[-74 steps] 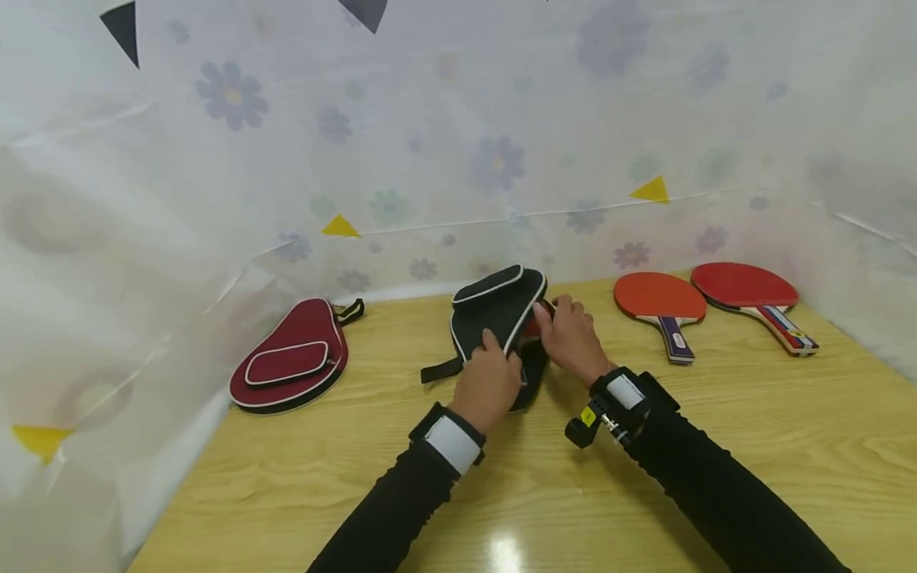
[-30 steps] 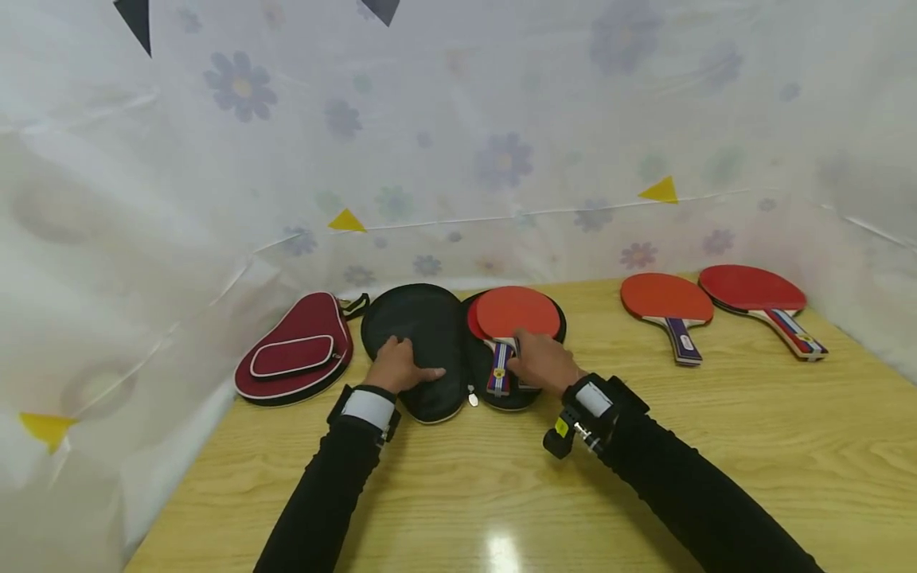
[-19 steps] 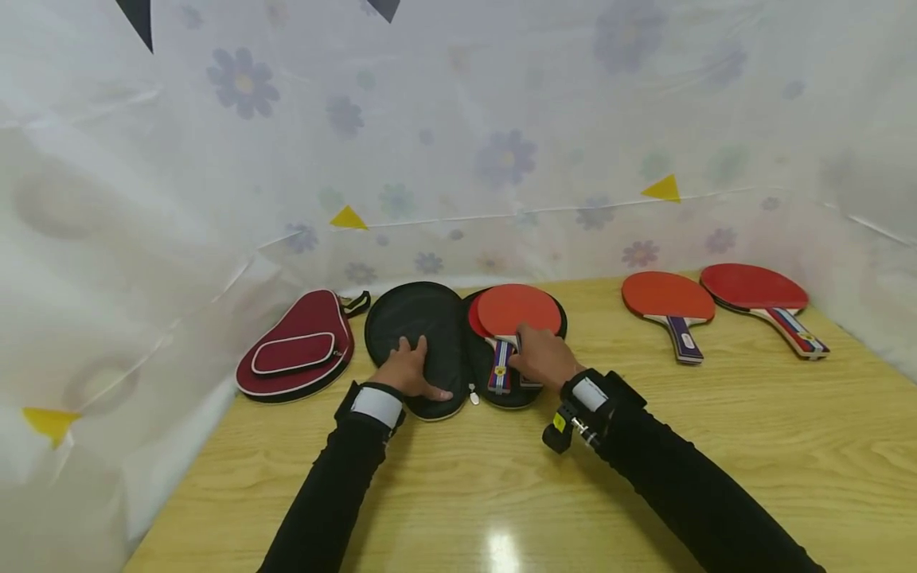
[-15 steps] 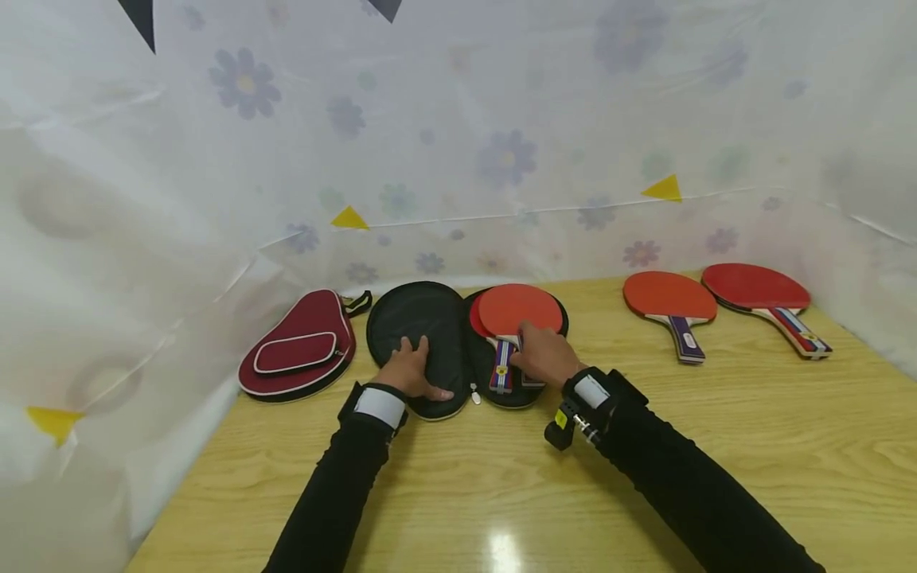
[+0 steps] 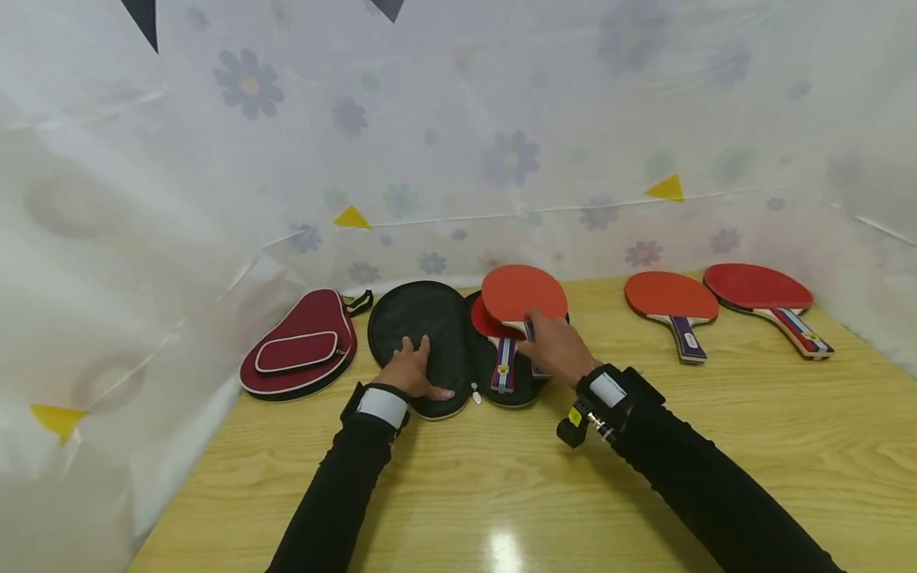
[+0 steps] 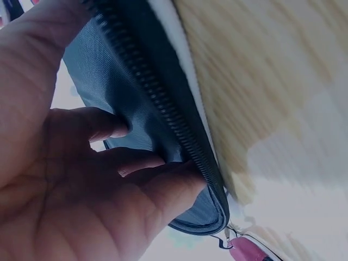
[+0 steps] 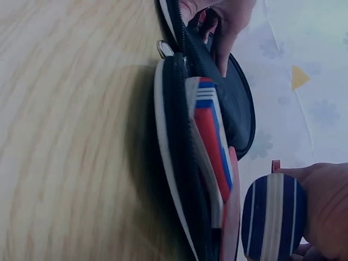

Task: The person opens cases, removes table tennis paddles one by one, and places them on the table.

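A black padded paddle case [image 5: 447, 358] lies unzipped and spread flat like a book. My left hand [image 5: 410, 371] rests on its bare left half with thumb and fingers spread; in the left wrist view, fingertips [image 6: 117, 130] touch the dark lining beside the zip. In the right half lies a red table tennis paddle [image 5: 504, 366] with a red, white and blue handle. Above it my right hand [image 5: 557, 348] grips the handle of an orange-red paddle [image 5: 523, 292], which overlaps the red one. The right wrist view shows this gripped handle's blue-and-white striped end [image 7: 274, 217] raised beside the case.
A zipped maroon paddle case [image 5: 301, 342] with white piping lies left of the black one. Two more paddles lie at the back right, one orange [image 5: 671, 296] and one red [image 5: 755, 286]. A patterned white sheet [image 5: 458, 159] hangs behind the wooden table [image 5: 458, 501].
The black case was being opened by both hands and now lies flat. My right hand has just raised the orange-red paddle slightly up and away. The left hand stays on the lining.
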Tool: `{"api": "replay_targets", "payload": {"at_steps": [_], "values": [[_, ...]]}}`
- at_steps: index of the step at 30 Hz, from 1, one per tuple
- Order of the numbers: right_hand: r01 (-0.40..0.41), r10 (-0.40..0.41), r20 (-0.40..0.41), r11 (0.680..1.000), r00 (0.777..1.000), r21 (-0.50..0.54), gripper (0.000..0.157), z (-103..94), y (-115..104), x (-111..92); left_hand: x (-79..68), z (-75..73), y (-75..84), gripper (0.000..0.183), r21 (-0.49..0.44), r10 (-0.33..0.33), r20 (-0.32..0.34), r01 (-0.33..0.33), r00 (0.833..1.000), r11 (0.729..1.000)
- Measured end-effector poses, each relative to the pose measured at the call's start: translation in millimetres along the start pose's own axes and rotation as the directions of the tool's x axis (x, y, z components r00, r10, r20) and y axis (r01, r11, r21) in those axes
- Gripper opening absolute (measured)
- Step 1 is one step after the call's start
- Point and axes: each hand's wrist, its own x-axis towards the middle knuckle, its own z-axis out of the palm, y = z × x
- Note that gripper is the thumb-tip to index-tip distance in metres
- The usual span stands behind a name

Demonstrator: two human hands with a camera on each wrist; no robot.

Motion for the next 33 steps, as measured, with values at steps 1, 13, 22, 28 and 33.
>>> {"api": "replay_targets", "payload": {"at_steps": [1,13,22,28,33], "values": [[0.008,-0.008,-0.005,1.0,1.0,0.0,0.05,-3.0,0.4,-0.9,0.0,-0.4,0.3,0.112,0.0,0.0,-0.001,0.0,1.0,1.0],[0.048,-0.048,0.012,0.999,0.999,0.008,0.053,-46.5,30.6,-26.3,-0.9,-0.5,-1.0,0.112,0.015,-0.001,0.006,0.001,1.0,1.0],[0.074,-0.074,0.012,0.994,0.997,-0.079,0.056,-93.5,68.1,-66.6,-0.1,-1.9,-1.0,0.112,0.02,0.016,0.005,-0.016,1.0,1.0],[0.035,-0.03,0.029,0.985,0.999,-0.168,0.057,-119.6,100.4,-98.9,0.6,-3.9,0.8,0.112,0.033,0.016,0.01,-0.017,1.0,0.999],[0.02,-0.01,0.046,0.972,0.999,-0.235,0.057,-134.1,119.3,-126.2,-0.6,-6.6,-2.9,0.112,0.035,0.024,0.005,-0.024,1.0,0.999]]}}
